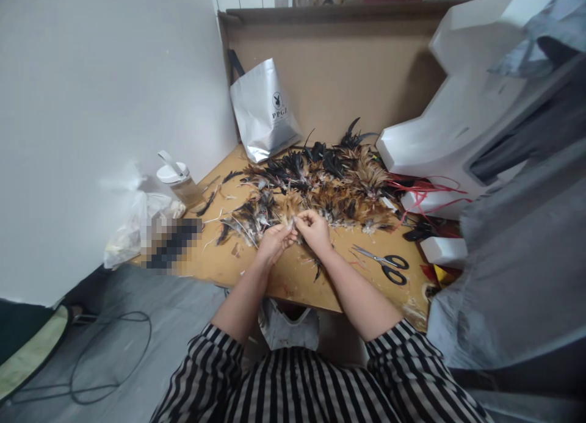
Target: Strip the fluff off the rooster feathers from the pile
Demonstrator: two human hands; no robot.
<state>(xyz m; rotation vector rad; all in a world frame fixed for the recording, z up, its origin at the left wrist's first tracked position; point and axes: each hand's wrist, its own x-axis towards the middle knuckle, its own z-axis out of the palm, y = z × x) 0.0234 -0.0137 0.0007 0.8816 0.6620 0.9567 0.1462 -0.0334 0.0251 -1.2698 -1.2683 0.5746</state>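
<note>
You have a small tan feather bunch (288, 204) right in front of you, above the table (297, 282), by the near side of the other feathers (352, 209). It looks very light and soft, and the thin feathers may bend or snap if you squeeze hard. Fluff can slip out of your fingers, so the pale bottom end seems the best place to pinch, with the fluffy tips left free. Your left hand (276, 243) is half curled, its thumb and fingers closed on that end. Your right hand (315, 229) is on the other side, thumb and finger pinched on the same end; the tiny bits between the tips are too small to see. Both arms reach forward and lean in, so your hands almost meet. The scissors (384, 267) lie apart, to the right.
</note>
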